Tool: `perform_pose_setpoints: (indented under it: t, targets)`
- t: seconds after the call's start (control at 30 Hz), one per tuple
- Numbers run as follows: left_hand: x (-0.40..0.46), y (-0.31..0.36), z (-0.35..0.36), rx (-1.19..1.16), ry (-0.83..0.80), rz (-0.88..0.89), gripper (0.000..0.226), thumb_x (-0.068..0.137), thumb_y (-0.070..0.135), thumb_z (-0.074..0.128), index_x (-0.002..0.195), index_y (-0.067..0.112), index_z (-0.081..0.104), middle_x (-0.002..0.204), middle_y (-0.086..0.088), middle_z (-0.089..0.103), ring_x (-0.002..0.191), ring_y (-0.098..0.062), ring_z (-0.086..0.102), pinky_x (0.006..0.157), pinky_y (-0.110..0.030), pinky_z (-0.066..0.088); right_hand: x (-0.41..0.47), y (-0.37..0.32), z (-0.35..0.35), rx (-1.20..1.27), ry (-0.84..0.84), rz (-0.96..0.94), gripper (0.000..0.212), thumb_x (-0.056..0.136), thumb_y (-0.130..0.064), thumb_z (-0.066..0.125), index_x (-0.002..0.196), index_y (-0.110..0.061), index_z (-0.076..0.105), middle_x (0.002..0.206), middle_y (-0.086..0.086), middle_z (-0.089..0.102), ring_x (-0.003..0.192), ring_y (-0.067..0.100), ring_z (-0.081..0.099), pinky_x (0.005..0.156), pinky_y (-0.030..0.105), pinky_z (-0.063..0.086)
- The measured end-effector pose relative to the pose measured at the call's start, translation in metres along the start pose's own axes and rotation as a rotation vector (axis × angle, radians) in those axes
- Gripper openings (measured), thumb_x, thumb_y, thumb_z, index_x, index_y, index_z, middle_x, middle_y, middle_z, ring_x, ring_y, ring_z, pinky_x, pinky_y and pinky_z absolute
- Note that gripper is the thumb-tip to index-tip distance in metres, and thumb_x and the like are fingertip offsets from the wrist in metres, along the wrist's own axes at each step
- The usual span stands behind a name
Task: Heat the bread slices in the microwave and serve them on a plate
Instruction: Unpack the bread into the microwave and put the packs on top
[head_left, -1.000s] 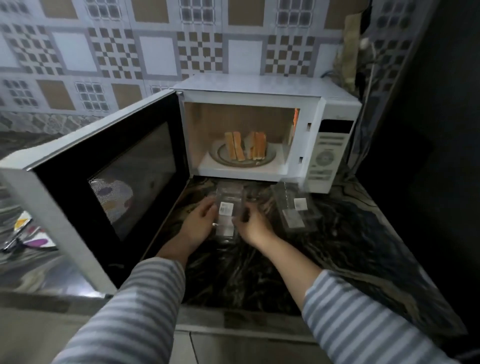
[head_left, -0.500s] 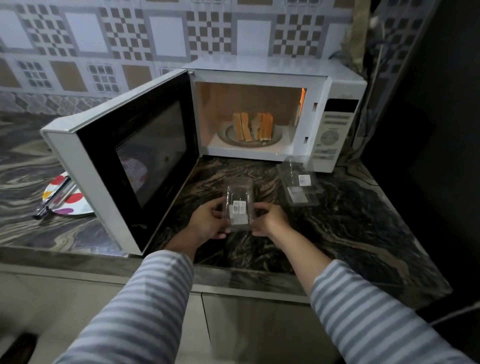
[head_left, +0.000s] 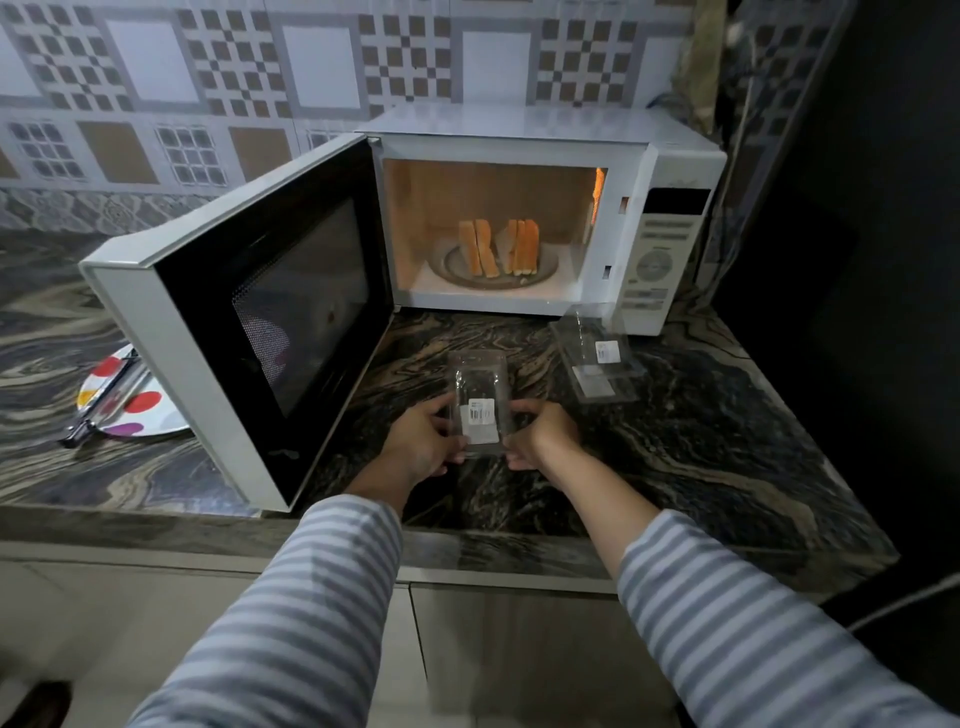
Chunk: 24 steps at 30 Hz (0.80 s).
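The white microwave (head_left: 524, 130) stands at the back with its door (head_left: 270, 312) swung wide open to the left. Inside, several bread slices (head_left: 498, 247) stand on edge on the round turntable plate (head_left: 452, 267), lit orange. In front of it, my left hand (head_left: 421, 441) and my right hand (head_left: 540, 431) grip the two sides of a clear plastic container (head_left: 480, 400) with a barcode label, held just above the dark marble counter (head_left: 701, 457).
A second clear plastic container (head_left: 597, 364) lies open on the counter near the microwave's control panel (head_left: 660, 260). Left of the door sits a white plate with coloured dots (head_left: 124, 410), tongs (head_left: 104, 400) lying across it. A dark wall bounds the right side.
Both hands have pulled the clear container back from the microwave toward the counter's front edge. The view has drawn back, showing more counter and the dotted plate.
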<state>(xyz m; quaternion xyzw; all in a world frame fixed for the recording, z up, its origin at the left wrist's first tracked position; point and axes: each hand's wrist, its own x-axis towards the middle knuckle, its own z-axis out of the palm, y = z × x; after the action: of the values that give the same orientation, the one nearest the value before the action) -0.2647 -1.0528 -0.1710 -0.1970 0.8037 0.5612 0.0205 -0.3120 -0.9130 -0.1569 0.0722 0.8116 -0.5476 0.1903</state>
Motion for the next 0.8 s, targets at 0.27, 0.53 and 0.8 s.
perform_pose_setpoints:
  t: [0.27, 0.53, 0.8]
  targets:
    - [-0.002, 0.039, -0.017, 0.497, 0.167, 0.112, 0.075, 0.075, 0.024, 0.065, 0.144, 0.020, 0.035, 0.141, -0.013, 0.042, 0.128, -0.032, 0.043, 0.106, -0.035, 0.036, -0.009, -0.005, -0.037, -0.425, 0.091, -0.310, 0.028, 0.090, -0.024, 0.060, 0.117, -0.018, 0.064, 0.111, 0.006, 0.067, 0.094, 0.023, 0.063, 0.085, 0.033, 0.052]
    - [0.014, 0.108, 0.043, 0.396, 0.303, 0.452, 0.043, 0.085, 0.002, 0.053, 0.126, 0.015, 0.055, 0.129, -0.010, 0.049, 0.121, -0.026, 0.047, 0.100, -0.029, 0.037, 0.003, -0.023, -0.099, -0.405, 0.361, -0.362, 0.018, 0.090, -0.019, 0.053, 0.098, -0.024, 0.068, 0.114, 0.002, 0.064, 0.104, 0.022, 0.060, 0.082, 0.027, 0.047]
    - [0.054, 0.104, 0.106, 0.210, 0.039, 0.291, 0.050, 0.090, 0.024, 0.059, 0.137, 0.022, 0.043, 0.134, -0.014, 0.053, 0.123, -0.029, 0.051, 0.104, -0.035, 0.040, 0.047, -0.015, -0.137, -0.335, 0.385, -0.282, 0.036, 0.097, -0.025, 0.049, 0.134, -0.024, 0.049, 0.134, 0.004, 0.051, 0.102, 0.018, 0.055, 0.069, 0.020, 0.039]
